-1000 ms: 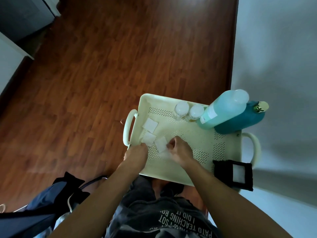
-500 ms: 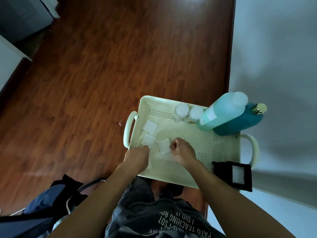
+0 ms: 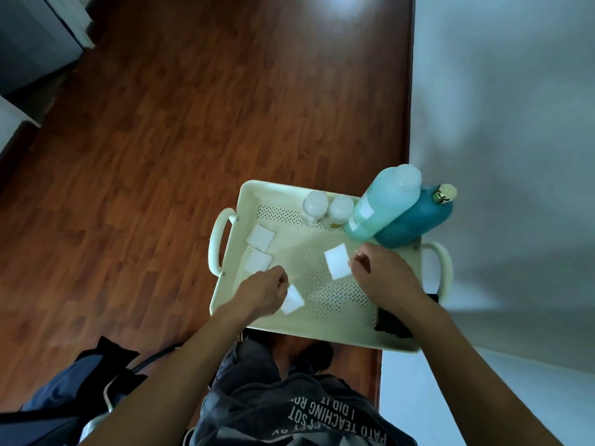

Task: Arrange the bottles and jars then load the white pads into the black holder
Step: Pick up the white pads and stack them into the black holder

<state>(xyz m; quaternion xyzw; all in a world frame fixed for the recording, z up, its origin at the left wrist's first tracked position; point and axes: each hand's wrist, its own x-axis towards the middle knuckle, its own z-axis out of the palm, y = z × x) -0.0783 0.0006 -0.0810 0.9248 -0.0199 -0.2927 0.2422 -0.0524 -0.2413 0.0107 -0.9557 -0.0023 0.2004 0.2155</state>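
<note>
Nearest the person, the black holder (image 3: 391, 323) sat at the tray's (image 3: 322, 333) near right corner, mostly hidden under the right forearm. Just left of it over the tray floor, the left hand (image 3: 262, 292) pinched one white pad (image 3: 292, 300) between curled fingers. Further in, the right hand (image 3: 378, 272) pinched a second white pad (image 3: 336, 261) by its edge, lifted a little above the tray's middle. Two loose pads (image 3: 259, 249) lay by the tray's left handle. Along the tray's far wall stood two small jars (image 3: 328, 207), with the light blue bottle (image 3: 383, 204) and teal bottle (image 3: 415, 220) leaning at its far right corner.

The bottles looked arranged already; loading was in hand. Each pad likely wanted holding flat by its edge, squared to the holder's opening and slid in one at a time, since thin pads fold easily.
</note>
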